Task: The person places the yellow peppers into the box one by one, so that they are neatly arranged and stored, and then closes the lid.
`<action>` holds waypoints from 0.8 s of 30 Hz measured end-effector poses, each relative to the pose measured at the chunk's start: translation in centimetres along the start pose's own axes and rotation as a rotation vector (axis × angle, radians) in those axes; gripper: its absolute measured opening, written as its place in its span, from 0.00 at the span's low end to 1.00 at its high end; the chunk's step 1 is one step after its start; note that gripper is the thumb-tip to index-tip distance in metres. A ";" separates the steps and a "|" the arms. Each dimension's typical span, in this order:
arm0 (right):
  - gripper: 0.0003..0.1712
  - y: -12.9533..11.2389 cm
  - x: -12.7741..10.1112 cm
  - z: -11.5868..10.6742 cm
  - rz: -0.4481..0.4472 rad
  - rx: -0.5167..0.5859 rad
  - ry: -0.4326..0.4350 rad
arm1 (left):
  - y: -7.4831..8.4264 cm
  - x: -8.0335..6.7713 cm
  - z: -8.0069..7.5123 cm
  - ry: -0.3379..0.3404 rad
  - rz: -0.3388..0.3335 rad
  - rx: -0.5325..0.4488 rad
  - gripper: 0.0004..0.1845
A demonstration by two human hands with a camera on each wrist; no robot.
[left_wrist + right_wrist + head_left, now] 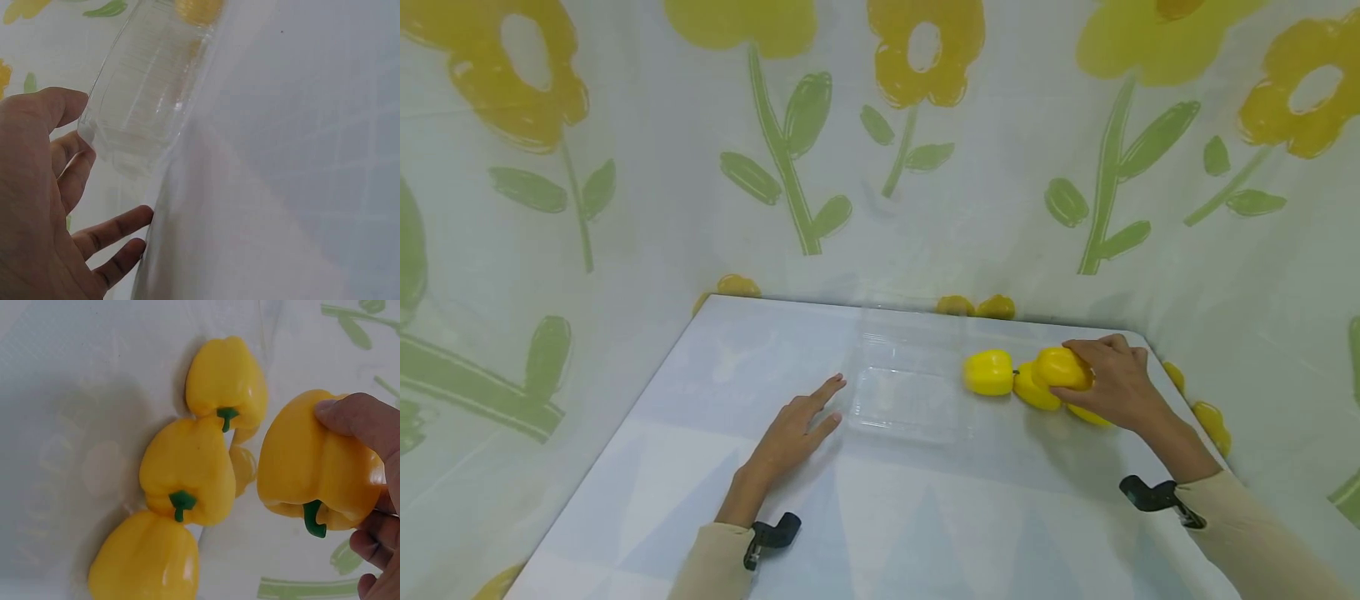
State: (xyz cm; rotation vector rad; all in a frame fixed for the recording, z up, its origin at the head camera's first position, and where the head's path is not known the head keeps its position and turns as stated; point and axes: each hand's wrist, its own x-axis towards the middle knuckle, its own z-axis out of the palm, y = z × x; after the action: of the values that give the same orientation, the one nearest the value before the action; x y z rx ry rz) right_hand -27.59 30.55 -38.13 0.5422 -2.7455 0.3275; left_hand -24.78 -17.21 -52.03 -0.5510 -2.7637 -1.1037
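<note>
My right hand (pixel 1112 379) grips a yellow bell pepper (pixel 312 465), thumb on one side and fingers on the other. It is raised above other yellow peppers, and its green stem shows in the right wrist view. Three more peppers lie in a row: one (pixel 226 381), a middle one (pixel 187 469) and one (pixel 147 559) cut off by the frame. My left hand (pixel 790 437) is at the left edge of a clear plastic container (pixel 898 421), fingers spread. In the left wrist view its thumb and fingertips are close around the container's corner; firm contact is hard to tell.
The light table (pixel 700 467) has a pale blue triangle pattern. Behind it hangs a white cloth (pixel 985 208) with yellow flowers and green stems. The container stands left of the peppers, towards the table's far edge.
</note>
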 end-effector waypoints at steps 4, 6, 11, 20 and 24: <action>0.39 -0.5 0.2 0.3 -0.002 0.001 -0.008 | 0.2 -0.1 0.0 0.007 -0.003 -0.002 0.32; 0.39 -0.7 0.4 0.4 -0.003 0.001 -0.013 | 0.2 -0.2 0.0 0.014 0.000 0.001 0.32; 0.40 -1.4 0.8 0.6 -0.009 -0.003 -0.020 | 0.1 -0.2 -0.1 0.017 0.011 0.008 0.32; 0.39 -2.4 1.6 0.8 -0.021 0.003 -0.028 | -0.1 -0.1 -0.2 0.014 0.014 0.004 0.32; 0.39 -2.6 1.9 1.1 -0.026 0.005 -0.031 | 0.0 -0.2 -0.1 0.008 0.011 0.009 0.32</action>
State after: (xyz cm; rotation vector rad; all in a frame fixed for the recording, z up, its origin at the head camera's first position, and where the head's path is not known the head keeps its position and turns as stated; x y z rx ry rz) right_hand -28.53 27.23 -38.06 0.5891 -2.7655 0.3223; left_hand -24.61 -17.33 -52.02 -0.5585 -2.7544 -1.0888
